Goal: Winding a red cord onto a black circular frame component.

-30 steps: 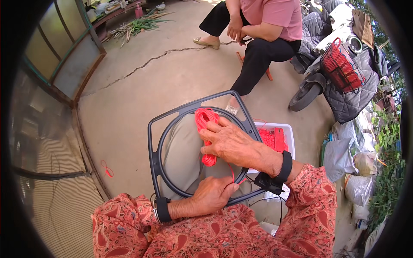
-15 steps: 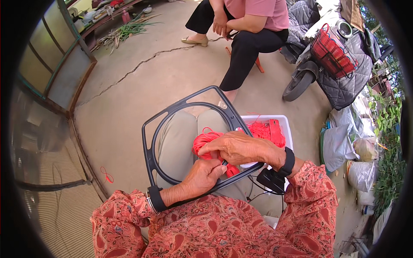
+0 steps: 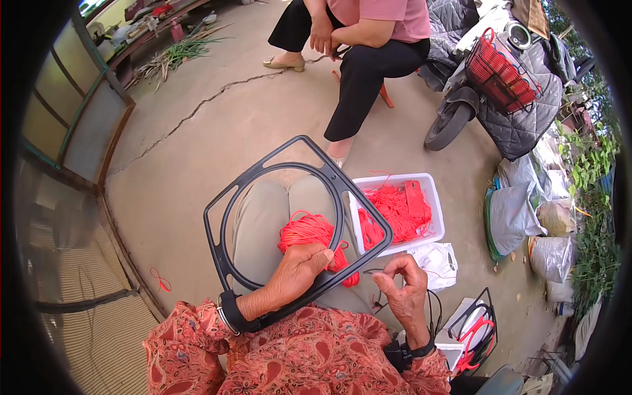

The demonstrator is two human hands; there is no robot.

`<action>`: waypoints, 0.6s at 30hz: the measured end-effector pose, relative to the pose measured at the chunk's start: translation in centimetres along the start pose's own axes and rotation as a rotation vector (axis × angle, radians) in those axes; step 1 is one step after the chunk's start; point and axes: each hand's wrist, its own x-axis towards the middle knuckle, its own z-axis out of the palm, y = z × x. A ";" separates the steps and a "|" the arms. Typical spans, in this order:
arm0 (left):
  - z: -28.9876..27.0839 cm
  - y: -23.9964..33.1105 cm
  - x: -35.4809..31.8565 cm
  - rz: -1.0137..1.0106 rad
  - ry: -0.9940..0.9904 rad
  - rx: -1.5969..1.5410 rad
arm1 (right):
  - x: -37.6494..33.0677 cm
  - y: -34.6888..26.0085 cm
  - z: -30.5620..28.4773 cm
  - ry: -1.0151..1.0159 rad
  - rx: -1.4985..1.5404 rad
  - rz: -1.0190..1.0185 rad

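A black square frame with a round opening (image 3: 263, 172) rests tilted across my lap. My left hand (image 3: 296, 273) presses a bundle of red cord (image 3: 308, 232) against the frame's near rail, fingers curled over it. To the right, just past the frame's lower corner, my right hand (image 3: 403, 289) pinches a thin dark wire or cord between thumb and fingers. Both wrists wear black bands.
A white tub of red cord (image 3: 426, 191) stands on the concrete by my right knee, a white bag beside it. Another person (image 3: 368, 46) sits ahead. A parked scooter with a red basket (image 3: 500, 79) and sacks lie right; another black frame with red cord (image 3: 474, 322) lower right.
My right hand has left the red cord bundle and moved down right, off the frame, now pinching a thin strand. My left hand has taken over holding the bundle.
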 end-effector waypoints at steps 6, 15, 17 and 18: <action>-0.3 1.0 0.6 -0.019 0.086 -0.124 | 0.1 -0.7 3.8 -0.120 -0.034 -0.047; -1.2 2.8 0.7 -0.194 0.233 -0.390 | 0.4 2.1 2.3 -0.215 0.103 -0.003; -1.3 2.5 0.7 -0.155 0.273 -0.401 | 0.0 3.3 1.0 -0.179 0.154 0.041; -1.5 2.4 0.7 -0.123 0.305 -0.418 | -0.1 3.6 0.4 -0.140 0.197 0.095</action>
